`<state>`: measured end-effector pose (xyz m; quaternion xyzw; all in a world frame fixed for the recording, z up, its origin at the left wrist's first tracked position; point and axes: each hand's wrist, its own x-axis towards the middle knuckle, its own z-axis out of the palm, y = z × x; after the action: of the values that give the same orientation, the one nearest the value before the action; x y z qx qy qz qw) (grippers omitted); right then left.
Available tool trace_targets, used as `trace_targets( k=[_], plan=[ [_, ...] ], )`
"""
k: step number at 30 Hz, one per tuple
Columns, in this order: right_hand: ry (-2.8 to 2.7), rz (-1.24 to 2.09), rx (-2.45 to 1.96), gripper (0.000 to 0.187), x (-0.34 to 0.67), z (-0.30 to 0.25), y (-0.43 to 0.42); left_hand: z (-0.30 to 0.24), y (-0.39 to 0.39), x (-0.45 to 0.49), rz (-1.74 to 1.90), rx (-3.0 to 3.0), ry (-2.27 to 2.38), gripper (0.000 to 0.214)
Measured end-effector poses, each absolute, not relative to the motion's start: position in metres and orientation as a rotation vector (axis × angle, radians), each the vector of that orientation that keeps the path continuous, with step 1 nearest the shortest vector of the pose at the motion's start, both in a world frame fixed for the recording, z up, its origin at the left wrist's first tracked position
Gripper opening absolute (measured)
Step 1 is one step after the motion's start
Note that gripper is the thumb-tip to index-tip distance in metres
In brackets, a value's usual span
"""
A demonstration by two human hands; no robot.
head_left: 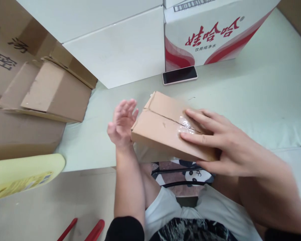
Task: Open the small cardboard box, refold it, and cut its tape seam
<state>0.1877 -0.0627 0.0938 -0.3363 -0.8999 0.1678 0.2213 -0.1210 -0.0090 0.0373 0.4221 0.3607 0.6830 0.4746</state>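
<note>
A small brown cardboard box (165,125) sits tilted at the near edge of the pale green table (253,100), its flaps closed and clear tape along the seam. My right hand (223,144) lies on the box's right end, fingers stretched flat over the taped seam and thumb under the near side. My left hand (122,122) is held upright against the box's left end, fingers spread and palm facing the box, holding nothing.
A phone (180,74) lies face up beyond the box. Behind it stand a large white carton (115,43) and a white-and-red printed carton (215,30). Opened brown cartons (47,90) crowd the left. A yellow package (20,175) lies lower left; red handles (90,231) show at the bottom.
</note>
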Motion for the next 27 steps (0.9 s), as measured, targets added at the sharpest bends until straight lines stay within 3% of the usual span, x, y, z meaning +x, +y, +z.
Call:
trace_targets(
  k=[3,7,11,14,16,18,21,24,27],
  plan=[
    [-2.526,0.469,-0.846,0.061,0.181,0.089,-0.058,0.044,-0.021,-0.133,1.323,1.130,0.942,0.061],
    [-2.553,0.468,-0.779,0.043,0.158,0.092,-0.062,0.044,-0.029,-0.144,1.364,1.100,0.913,0.068],
    [-2.278,0.557,-0.547,0.018,0.138,0.085,-0.064,0.046,-0.030,-0.144,1.228,1.187,0.912,0.053],
    [-1.785,0.626,-0.546,0.026,0.146,0.059,-0.047,0.052,-0.032,-0.139,1.135,1.150,0.957,0.030],
    [-1.479,0.544,-0.890,0.031,0.159,0.033,-0.025,0.054,-0.034,-0.136,1.124,1.068,0.962,0.024],
    [-1.579,0.535,-1.201,0.024,0.170,0.006,0.000,0.056,-0.035,-0.134,1.124,1.016,0.958,0.022],
    [-1.979,0.581,-1.341,0.043,0.171,-0.022,0.029,0.057,-0.035,-0.133,1.114,0.999,0.971,0.022],
    [-2.336,0.546,-1.493,0.056,0.154,-0.025,0.036,0.058,-0.033,-0.133,1.089,1.032,0.983,0.022],
    [-2.521,0.529,-1.485,0.052,0.136,-0.016,0.031,0.059,-0.031,-0.133,1.086,1.064,1.004,0.022]
  ],
)
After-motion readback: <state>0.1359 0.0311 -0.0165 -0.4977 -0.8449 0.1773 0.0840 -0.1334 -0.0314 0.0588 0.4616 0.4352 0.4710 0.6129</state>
